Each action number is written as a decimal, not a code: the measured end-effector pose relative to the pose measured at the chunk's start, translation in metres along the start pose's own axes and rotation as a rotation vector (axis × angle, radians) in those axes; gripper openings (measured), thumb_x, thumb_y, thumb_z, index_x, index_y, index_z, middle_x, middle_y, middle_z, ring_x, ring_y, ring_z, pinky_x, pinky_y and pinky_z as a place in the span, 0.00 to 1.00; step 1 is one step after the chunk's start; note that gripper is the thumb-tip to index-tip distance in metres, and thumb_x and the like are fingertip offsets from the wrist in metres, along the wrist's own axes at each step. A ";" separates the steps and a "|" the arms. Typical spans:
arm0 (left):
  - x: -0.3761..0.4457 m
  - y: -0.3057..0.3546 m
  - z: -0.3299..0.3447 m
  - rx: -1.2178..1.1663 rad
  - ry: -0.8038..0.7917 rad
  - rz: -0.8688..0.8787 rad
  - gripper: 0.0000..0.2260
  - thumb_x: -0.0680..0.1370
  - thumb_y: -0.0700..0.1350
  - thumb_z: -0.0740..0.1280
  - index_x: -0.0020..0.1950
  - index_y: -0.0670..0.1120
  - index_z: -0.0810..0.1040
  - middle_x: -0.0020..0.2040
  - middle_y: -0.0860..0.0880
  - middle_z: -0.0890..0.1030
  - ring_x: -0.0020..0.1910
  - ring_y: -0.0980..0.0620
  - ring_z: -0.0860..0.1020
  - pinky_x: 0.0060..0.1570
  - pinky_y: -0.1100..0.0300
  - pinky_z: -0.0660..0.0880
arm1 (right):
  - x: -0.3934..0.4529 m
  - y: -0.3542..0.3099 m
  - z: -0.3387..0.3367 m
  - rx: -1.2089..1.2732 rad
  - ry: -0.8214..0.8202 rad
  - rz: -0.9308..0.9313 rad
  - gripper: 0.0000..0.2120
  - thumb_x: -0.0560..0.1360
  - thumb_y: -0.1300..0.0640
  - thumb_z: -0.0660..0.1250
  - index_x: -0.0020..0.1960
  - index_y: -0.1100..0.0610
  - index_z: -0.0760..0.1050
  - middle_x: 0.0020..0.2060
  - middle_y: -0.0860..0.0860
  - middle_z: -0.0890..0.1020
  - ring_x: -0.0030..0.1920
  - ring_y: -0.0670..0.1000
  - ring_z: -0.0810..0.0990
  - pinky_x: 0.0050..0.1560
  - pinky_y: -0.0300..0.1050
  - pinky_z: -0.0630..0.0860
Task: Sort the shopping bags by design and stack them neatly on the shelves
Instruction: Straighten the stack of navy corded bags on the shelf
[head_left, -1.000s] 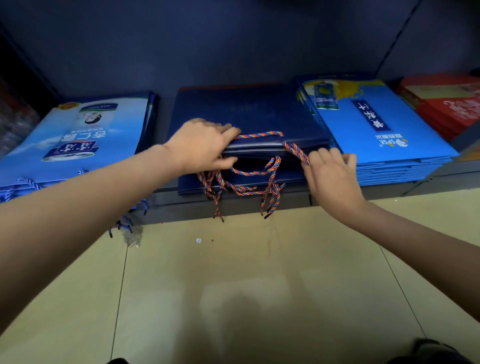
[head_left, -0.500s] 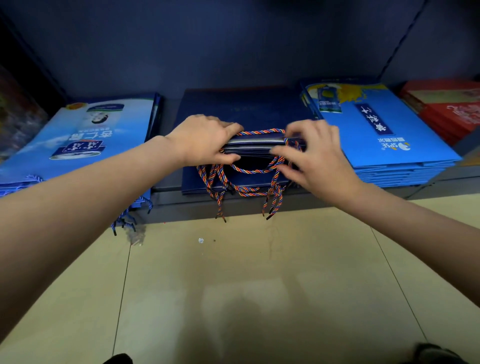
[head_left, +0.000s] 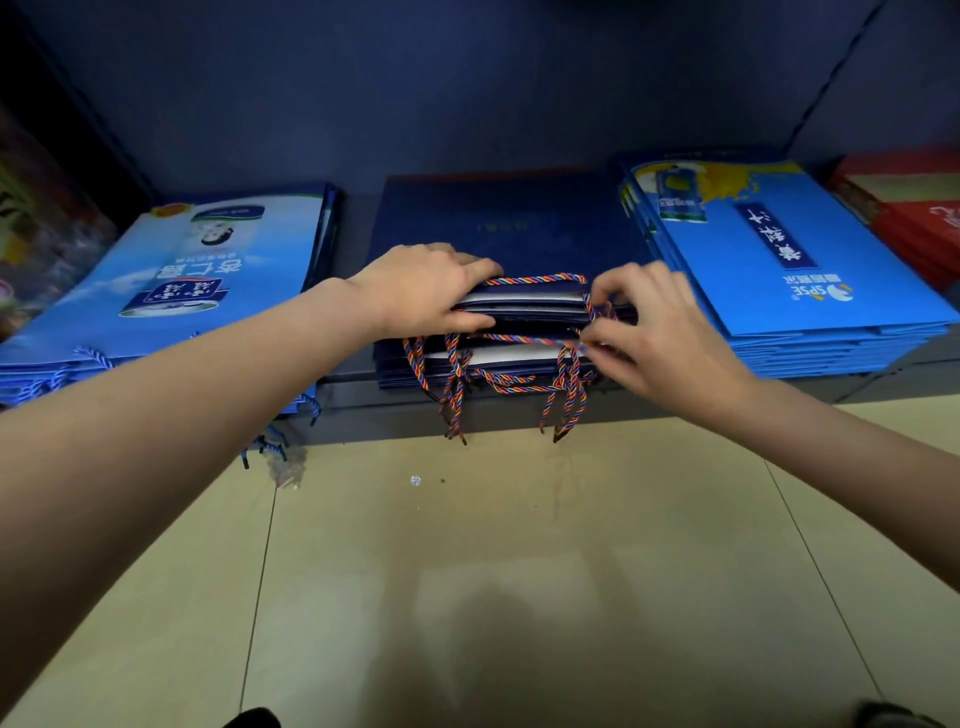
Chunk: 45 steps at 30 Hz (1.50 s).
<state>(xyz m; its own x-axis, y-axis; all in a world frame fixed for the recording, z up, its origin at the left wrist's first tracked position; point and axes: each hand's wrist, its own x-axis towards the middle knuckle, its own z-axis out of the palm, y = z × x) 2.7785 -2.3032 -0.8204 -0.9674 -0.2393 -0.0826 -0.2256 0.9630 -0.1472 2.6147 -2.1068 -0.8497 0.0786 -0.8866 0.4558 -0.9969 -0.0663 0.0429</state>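
A stack of dark navy shopping bags (head_left: 509, 223) lies flat in the middle of the low shelf, with twisted red, blue and orange rope handles (head_left: 506, 382) hanging over the front edge. My left hand (head_left: 426, 291) grips the upper few bags at their front left edge, thumb under, fingers on top. My right hand (head_left: 660, 332) pinches a rope handle at the stack's front right. A light blue bag stack (head_left: 171, 280) lies to the left, a brighter blue stack (head_left: 779, 270) to the right.
Red bags or boxes (head_left: 914, 213) sit at the far right of the shelf. The grey shelf edge (head_left: 374, 421) runs just above a beige tiled floor (head_left: 493, 571). Colourful packaged goods show dimly at far left (head_left: 36, 234). Dark shoe tips show at the bottom edge.
My right hand moved left from the stack's right corner onto the rope handles and now pinches one. My left hand kept its grip on the upper bags.
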 end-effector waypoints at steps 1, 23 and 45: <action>0.000 0.000 0.000 0.000 -0.011 -0.002 0.26 0.79 0.60 0.57 0.73 0.49 0.61 0.68 0.48 0.72 0.64 0.45 0.70 0.53 0.48 0.72 | -0.004 -0.002 0.003 -0.012 -0.011 -0.018 0.11 0.75 0.53 0.62 0.42 0.60 0.78 0.48 0.58 0.75 0.47 0.55 0.66 0.43 0.49 0.63; 0.006 -0.017 -0.025 0.063 0.115 -0.005 0.22 0.80 0.57 0.54 0.71 0.49 0.64 0.59 0.45 0.79 0.56 0.39 0.76 0.46 0.49 0.72 | 0.022 -0.055 0.044 0.065 -0.356 0.042 0.35 0.66 0.67 0.65 0.72 0.64 0.63 0.67 0.59 0.72 0.67 0.60 0.70 0.64 0.57 0.71; 0.005 -0.012 -0.012 0.141 0.052 0.052 0.24 0.81 0.58 0.53 0.72 0.47 0.62 0.63 0.46 0.76 0.59 0.42 0.75 0.48 0.48 0.74 | 0.004 -0.053 0.061 -0.036 -0.491 -0.062 0.39 0.70 0.57 0.67 0.77 0.58 0.53 0.76 0.53 0.55 0.75 0.53 0.56 0.73 0.56 0.58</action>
<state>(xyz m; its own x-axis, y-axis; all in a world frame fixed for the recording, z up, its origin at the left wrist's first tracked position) 2.7754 -2.3148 -0.8074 -0.9828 -0.1796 -0.0431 -0.1605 0.9460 -0.2817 2.6676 -2.1346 -0.9044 0.1164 -0.9930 -0.0211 -0.9888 -0.1179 0.0915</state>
